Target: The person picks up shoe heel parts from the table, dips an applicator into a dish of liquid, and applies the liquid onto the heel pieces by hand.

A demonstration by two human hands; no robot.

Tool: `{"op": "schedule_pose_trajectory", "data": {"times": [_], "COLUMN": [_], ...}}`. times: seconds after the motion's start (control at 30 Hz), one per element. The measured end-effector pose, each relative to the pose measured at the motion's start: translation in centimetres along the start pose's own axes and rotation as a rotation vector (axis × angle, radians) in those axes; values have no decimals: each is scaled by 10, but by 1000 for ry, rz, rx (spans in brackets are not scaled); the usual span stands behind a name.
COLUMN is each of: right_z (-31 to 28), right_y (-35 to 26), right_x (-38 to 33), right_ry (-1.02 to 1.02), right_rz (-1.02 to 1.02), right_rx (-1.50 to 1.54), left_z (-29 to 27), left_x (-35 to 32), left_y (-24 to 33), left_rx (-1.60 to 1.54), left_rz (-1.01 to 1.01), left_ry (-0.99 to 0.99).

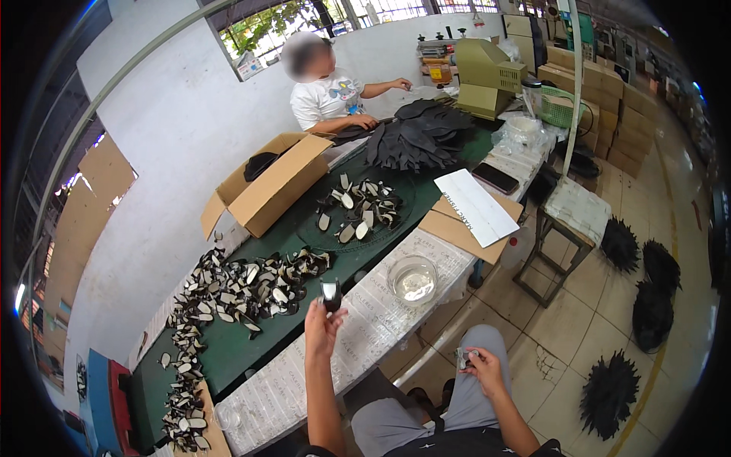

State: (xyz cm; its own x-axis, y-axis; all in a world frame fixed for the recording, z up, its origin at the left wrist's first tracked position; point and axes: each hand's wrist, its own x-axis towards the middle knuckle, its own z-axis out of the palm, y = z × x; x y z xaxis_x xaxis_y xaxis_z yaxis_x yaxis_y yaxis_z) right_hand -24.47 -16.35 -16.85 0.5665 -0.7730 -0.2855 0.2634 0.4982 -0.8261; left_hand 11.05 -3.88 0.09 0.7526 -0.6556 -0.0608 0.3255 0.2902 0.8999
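Observation:
My left hand (pixel 323 329) is raised over the near edge of the wrapped table, its fingers closed on a black shoe heel (pixel 331 303) with a shiny pale face. Above my right thigh, my right hand (pixel 486 369) pinches a small crumpled greyish cloth (pixel 462 356); its exact kind is hard to make out. A long heap of similar black heels with pale oval faces (pixel 242 288) spreads along the green belt, beyond my left hand and to its left. A smaller cluster of these heels (pixel 358 207) lies farther along the belt. Between my hands stands a clear glass bowl (pixel 413 280).
An open cardboard box (pixel 283 185) stands across the belt. Beside a pile of black flat pieces (pixel 419 133), a co-worker in a white shirt (pixel 329 103) sits. Cardboard with a white sheet (pixel 476 206), a phone (pixel 495 178) and a stool (pixel 576 213) are to the right.

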Motion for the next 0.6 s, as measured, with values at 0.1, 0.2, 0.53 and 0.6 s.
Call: {"op": "schedule_pose_trajectory", "data": {"times": [0.1,0.2,0.53,0.6], "right_z": [5,7,73,94], "right_y": [-3,-1,-95,-121], "right_x": [-3,2,-34,-47], "right_ry": [22,-41,-9,-2], "right_rz": [-2,23,-302,-548], "right_rx": [-20,-78,-312,-466], "left_z": [17,11,62,63], "left_x": [-45,-95,-121,-122], "left_y": [-20,-50,-74,-73], "left_rx": [-91,-76,167,119], "left_rz": [-83,-120,-341,-343], "left_ry": [70,15,-272,-208]}}
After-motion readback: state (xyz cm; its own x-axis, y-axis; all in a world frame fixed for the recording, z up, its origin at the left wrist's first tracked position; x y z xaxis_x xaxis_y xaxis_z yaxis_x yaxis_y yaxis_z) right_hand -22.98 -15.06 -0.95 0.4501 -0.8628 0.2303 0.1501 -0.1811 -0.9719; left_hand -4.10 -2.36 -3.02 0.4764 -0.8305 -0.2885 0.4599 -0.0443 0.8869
